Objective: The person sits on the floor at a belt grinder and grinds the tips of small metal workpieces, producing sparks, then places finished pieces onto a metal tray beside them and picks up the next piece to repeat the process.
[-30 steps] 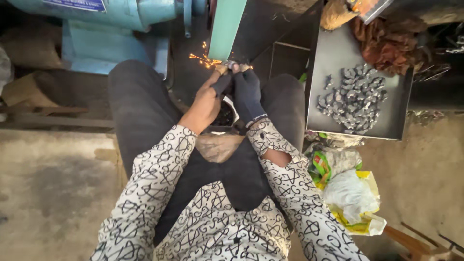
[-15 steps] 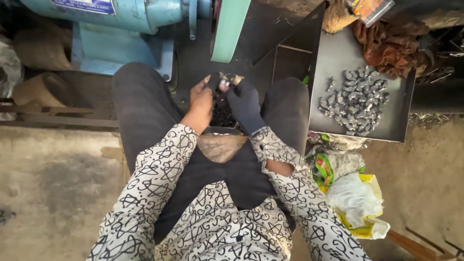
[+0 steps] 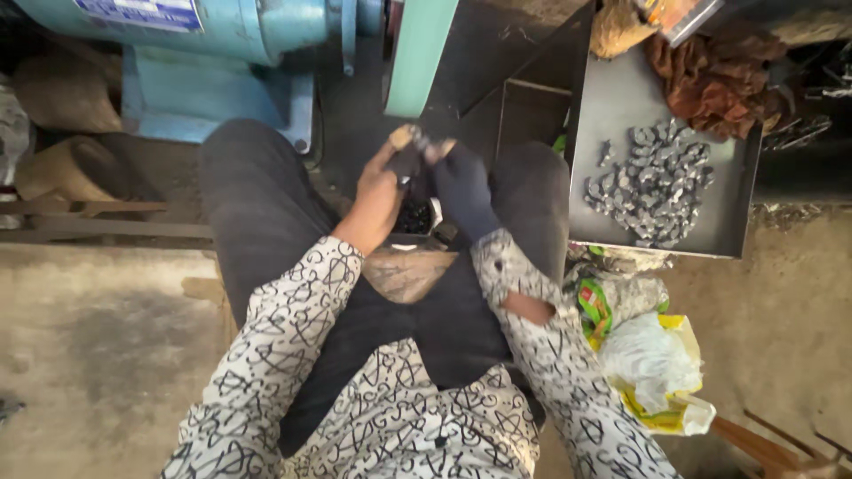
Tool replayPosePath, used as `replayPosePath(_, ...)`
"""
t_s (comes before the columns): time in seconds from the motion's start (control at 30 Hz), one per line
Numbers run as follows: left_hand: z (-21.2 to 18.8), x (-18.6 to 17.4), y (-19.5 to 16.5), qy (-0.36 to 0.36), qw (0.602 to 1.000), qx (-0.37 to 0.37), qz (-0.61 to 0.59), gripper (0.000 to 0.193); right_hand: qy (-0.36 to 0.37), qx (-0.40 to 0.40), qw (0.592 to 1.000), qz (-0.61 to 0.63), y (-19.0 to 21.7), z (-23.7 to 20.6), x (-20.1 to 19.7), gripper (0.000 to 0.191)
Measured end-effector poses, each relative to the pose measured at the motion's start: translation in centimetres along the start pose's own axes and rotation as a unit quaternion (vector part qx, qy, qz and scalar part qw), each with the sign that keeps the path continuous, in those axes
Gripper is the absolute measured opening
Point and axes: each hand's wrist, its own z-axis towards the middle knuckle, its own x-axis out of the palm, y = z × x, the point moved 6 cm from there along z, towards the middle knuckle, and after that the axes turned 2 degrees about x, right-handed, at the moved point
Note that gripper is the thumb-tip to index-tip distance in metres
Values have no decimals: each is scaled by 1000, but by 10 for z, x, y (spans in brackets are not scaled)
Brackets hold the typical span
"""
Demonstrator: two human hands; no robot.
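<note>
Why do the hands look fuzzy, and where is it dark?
In the head view, the left hand and gloved right hand look soft and slightly blurred around a small dark piece; deep shadow fills the gap behind the green belt; the metal tray and concrete floor sit in even daylight.

I see a dark knitted cloth glove on my right hand (image 3: pixel 461 188); my left hand (image 3: pixel 380 188) is bare. Between them sits a small dark metal piece (image 3: pixel 417 142), dull and rough. The pale green grinding wheel (image 3: pixel 419 55) looks matt and smooth, the blue painted metal motor housing (image 3: pixel 222 27) faintly glossy. The grey sheet-metal tray (image 3: pixel 612 98) is matt, holding rough grey metal pieces (image 3: pixel 652 182). The white plastic bag (image 3: pixel 652 359) is crinkled and shiny.
</note>
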Motion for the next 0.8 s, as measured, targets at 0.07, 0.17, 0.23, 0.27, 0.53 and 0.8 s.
replayPosePath(0.07, -5, 5, -18, 18, 997, 46, 62, 58, 4, -107, 994, -25, 19, -12, 2, 25)
replayPosePath(0.17, -7, 2, -32, -28, 993, 15, 110, 36, 79, -26, 987, 137, 21, -12, 18, 25)
replayPosePath(0.23, 3, 6, -39, -21, 991, 16, 131, 27, 108, 87, 953, 268, 15, -5, 30, 24)
replayPosePath(0.27, 7, 5, -38, -47, 990, 1, 134, 25, 108, 137, 933, 314, 12, -3, 34, 22)
replayPosePath(0.53, 6, -5, -36, -54, 951, 37, 303, 22, 67, -62, 996, -17, 33, 2, 14, 25)
replayPosePath(0.8, -5, 11, -10, 190, 805, 153, 541, 72, -184, -148, 922, -307, 6, 19, -136, 28)
